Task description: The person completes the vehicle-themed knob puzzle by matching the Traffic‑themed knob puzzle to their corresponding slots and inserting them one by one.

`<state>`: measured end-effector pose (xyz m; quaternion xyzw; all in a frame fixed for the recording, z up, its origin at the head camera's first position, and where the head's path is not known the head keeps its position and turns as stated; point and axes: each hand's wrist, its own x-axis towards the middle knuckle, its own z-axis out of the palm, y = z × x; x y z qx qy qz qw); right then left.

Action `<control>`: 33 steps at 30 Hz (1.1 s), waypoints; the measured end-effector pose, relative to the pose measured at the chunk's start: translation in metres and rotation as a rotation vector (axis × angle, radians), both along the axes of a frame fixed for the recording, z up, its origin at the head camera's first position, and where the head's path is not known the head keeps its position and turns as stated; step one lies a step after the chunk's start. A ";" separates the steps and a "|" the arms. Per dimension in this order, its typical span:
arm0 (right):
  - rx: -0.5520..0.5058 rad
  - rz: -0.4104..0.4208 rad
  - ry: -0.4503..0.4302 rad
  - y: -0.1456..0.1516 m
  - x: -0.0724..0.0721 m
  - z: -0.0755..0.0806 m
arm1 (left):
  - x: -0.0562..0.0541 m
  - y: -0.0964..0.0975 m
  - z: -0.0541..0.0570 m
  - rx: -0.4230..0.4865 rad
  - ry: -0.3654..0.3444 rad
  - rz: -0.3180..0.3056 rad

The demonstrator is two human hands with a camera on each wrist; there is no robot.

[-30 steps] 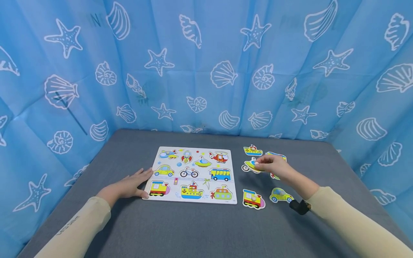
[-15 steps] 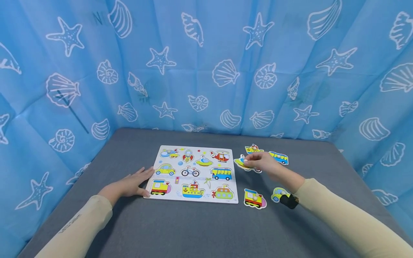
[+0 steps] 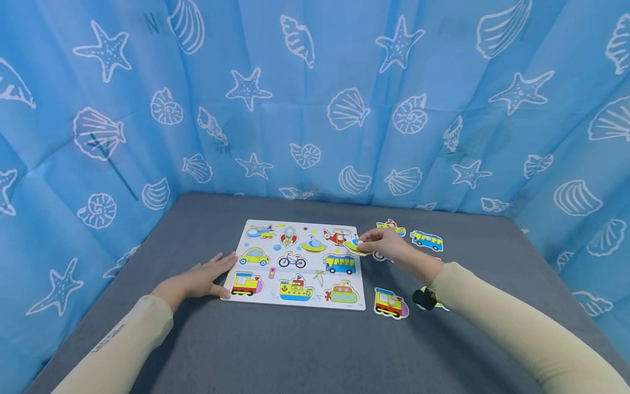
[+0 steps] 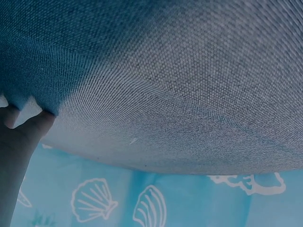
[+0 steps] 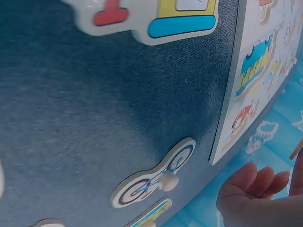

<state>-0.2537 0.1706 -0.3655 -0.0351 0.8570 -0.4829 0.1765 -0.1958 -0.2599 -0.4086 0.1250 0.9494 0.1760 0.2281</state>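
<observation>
My right hand (image 3: 391, 246) pinches a flying-saucer puzzle piece (image 3: 351, 244) by its knob, over the right edge of the white puzzle board (image 3: 295, 302) near the helicopter picture (image 3: 337, 237). A printed saucer outline (image 3: 313, 245) lies left of it. In the right wrist view, part of the right hand (image 5: 258, 194) shows at the lower right; its held piece is out of sight. My left hand (image 3: 199, 278) lies flat with fingers and thumb spread at the board's left edge. The left wrist view shows only some fingers of the left hand (image 4: 23, 135).
Loose knobbed pieces lie right of the board: a boat (image 3: 392, 227), a bus (image 3: 426, 241), a train (image 3: 390, 303), a bicycle (image 5: 137, 191) and a car (image 3: 445, 306) partly hidden by the black wrist camera (image 3: 424, 298). A blue shell-print curtain (image 3: 305, 109) surrounds the grey table (image 3: 275, 350).
The right hand has carried the saucer piece left, from above the bicycle piece to the board's right edge, uncovering the bus piece. The left hand has stayed at the board's left edge.
</observation>
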 end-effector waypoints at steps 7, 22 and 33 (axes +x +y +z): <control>0.003 -0.008 -0.018 -0.013 -0.009 -0.004 | -0.001 0.001 0.005 0.014 0.004 -0.004; 0.109 -0.026 -0.001 -0.052 -0.031 -0.027 | -0.005 -0.001 0.001 0.010 -0.015 -0.019; 0.083 -0.023 -0.015 -0.084 -0.040 -0.030 | -0.003 -0.002 0.000 0.010 -0.018 -0.002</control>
